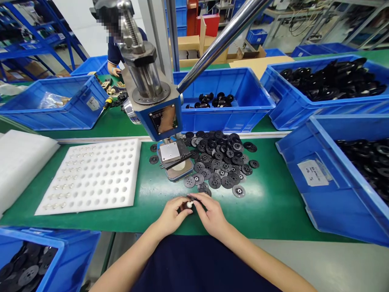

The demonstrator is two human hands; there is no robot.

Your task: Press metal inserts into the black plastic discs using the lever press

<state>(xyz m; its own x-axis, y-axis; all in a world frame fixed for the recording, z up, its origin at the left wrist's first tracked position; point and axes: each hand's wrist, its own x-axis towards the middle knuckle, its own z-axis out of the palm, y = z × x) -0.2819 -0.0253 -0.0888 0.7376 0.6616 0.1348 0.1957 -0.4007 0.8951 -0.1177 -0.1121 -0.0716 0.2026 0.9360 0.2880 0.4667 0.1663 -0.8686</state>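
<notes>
My left hand (172, 214) and my right hand (209, 211) meet at the front edge of the green table, fingers pinched together around a small black disc with a silvery round part (189, 204) at its middle. Just beyond my hands lies a heap of black round discs (220, 162) on the green mat. A blue hand press (158, 109) with a long steel lever (221, 40) stands behind, its base plate (178, 164) left of the heap. A white foam tray (91, 174) with many holes lies at the left, some holes holding small shiny parts.
Blue bins ring the bench: one (51, 107) back left, one (221, 103) behind the press with black parts, two (328, 87) (343, 174) at right full of black discs, one (27, 263) at front left. White foam sheets (18, 162) lie far left. Another person (117, 52) works behind the press.
</notes>
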